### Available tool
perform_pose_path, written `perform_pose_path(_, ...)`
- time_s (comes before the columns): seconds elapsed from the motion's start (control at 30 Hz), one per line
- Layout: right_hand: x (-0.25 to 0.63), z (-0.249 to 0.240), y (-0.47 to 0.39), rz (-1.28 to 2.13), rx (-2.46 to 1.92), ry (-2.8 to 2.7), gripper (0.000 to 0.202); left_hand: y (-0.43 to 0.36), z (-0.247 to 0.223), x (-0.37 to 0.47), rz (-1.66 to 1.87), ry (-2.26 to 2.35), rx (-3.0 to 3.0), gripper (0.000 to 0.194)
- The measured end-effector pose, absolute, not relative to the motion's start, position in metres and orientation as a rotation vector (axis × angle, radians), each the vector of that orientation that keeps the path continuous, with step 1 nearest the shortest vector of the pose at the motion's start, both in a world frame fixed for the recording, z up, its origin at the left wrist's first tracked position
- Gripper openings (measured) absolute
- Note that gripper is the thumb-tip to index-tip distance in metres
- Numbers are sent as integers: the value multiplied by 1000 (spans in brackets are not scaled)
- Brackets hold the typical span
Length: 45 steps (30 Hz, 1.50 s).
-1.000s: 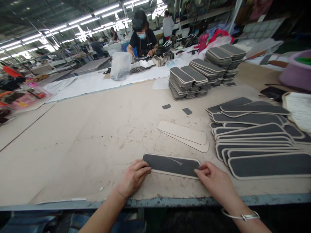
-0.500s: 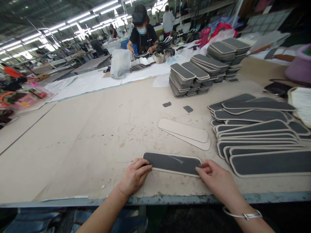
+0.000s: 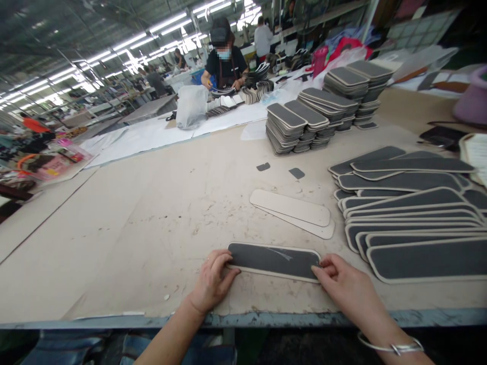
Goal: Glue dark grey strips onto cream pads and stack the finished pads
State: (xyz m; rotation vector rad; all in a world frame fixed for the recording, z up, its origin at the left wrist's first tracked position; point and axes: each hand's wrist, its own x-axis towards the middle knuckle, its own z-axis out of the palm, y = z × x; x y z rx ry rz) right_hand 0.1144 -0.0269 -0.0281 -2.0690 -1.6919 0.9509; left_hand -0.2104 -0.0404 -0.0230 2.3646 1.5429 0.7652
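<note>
A long dark grey panel (image 3: pixel 274 261) with a cream border and rounded corners lies near the table's front edge, with a pale scratch-like mark on its face. My left hand (image 3: pixel 215 279) is at its left end, fingertips on the edge and the thumb below the corner. The right end is pinched between thumb and fingers of my right hand (image 3: pixel 338 279). Beyond the panel rest two overlapping cream strips (image 3: pixel 291 208).
Many overlapping dark panels (image 3: pixel 429 256) cover the right side. Stacks of smaller dark pieces (image 3: pixel 287 115) stand farther back, near two small dark scraps (image 3: pixel 297 173). A masked person (image 3: pixel 224 63) works across the table (image 3: pixel 125 203).
My left thumb has moved off the panel's face to below its lower left corner. The whole view has shifted slightly; my right hand keeps its pinch.
</note>
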Motion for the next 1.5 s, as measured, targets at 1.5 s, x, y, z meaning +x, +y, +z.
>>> perform_pose_path(1.5,109,-11,-25,839,-2031,-1790,8,-34,-26,-212,736,1481,2518,19)
